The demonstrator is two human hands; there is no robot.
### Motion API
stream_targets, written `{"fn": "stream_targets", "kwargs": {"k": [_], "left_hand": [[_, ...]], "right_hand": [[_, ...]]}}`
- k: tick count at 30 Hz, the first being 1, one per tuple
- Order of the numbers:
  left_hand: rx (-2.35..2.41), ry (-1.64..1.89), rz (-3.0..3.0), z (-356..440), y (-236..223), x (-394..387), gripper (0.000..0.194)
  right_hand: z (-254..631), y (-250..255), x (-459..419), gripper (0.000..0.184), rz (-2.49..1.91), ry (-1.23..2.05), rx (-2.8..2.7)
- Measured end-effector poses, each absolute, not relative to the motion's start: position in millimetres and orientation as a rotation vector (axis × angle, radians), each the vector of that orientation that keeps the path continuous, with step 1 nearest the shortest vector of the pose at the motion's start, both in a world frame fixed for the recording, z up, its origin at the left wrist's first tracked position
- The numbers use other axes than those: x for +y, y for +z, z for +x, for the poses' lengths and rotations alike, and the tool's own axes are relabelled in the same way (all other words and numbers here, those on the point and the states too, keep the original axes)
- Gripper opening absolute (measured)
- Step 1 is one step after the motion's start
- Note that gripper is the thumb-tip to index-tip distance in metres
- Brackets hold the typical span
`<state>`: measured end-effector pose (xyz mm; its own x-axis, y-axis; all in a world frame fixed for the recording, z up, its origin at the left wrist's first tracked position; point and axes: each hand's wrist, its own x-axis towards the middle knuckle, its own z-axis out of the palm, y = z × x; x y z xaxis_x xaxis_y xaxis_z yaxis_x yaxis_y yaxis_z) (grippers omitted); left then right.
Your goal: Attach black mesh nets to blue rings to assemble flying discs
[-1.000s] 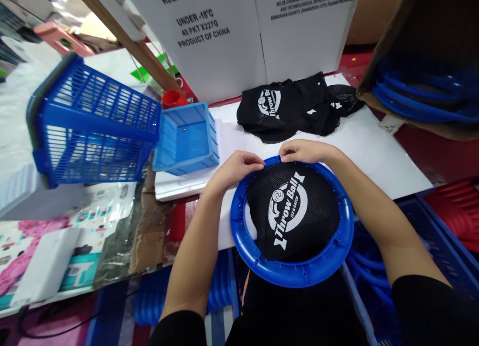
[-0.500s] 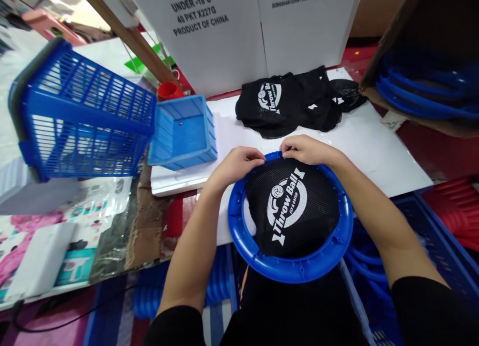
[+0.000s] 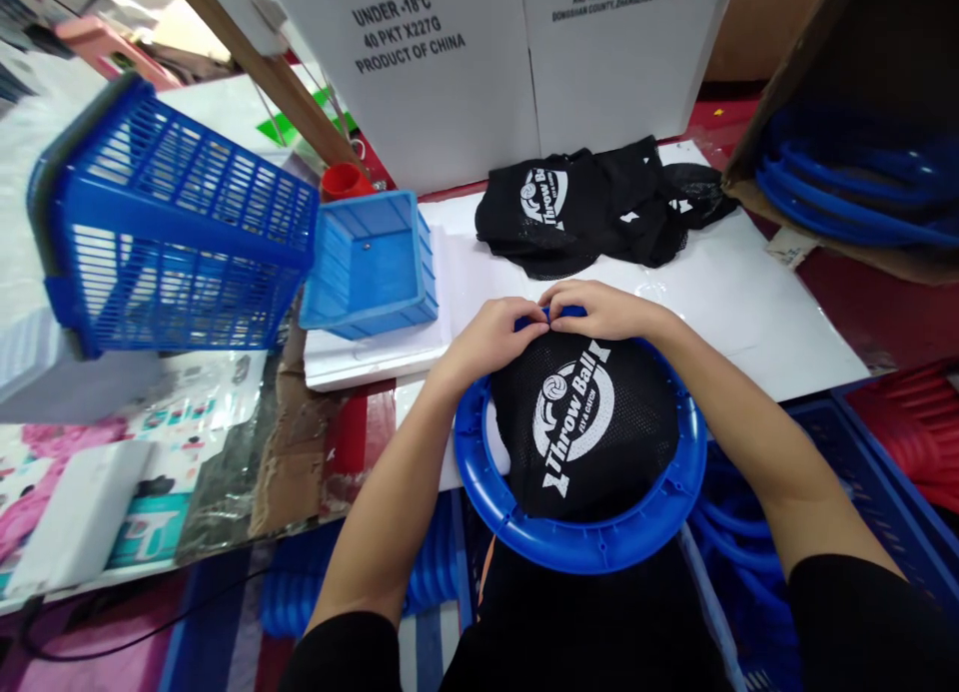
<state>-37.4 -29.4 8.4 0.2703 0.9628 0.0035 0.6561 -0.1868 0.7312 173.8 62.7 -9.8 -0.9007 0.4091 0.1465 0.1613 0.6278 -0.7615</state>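
Observation:
A blue plastic ring lies between my forearms, its near side over my lap. Black mesh fabric printed "Throw Ball" fills most of the ring, with a gap along its left side. At the ring's far edge, my left hand pinches the rim and the fabric's edge between thumb and fingers. Right beside it, my right hand is closed on the same stretch of rim, thumb tips nearly touching. Fingertips hide exactly how fabric and rim meet there. Beyond the hands, more black printed mesh pieces lie piled on the white board.
A light blue bin stands left of the board, beside a tilted blue basket and a red cup. White cartons form a wall behind. At right, a cardboard box holds blue rings; red rings sit below.
My two hands have come together at the ring's far edge; the right one moved left and the left one slightly right. Both stay closed on the rim.

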Motion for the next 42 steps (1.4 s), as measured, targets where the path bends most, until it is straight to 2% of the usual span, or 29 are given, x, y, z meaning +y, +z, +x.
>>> {"fn": "stream_targets", "kwargs": {"k": [13,28,36,42], "left_hand": [[1.581,0.602,1.814,-33,3,-26,0.023],[1.647,0.584,1.913,-32,3,-24,0.022],[1.62,0.576,1.915,-35,7,-27,0.022],[1.542,0.547,2.264,-44,11,-38,0.03]], "right_hand": [[166,-15,59,0.01,-0.703,1.25,-2.451],[161,-16,62,0.013,-0.749,1.328,-2.422],[158,-17,57,0.01,-0.769,1.202,-2.43],[167,-11,58,0.011,-0.858,1.035,-2.445]]}}
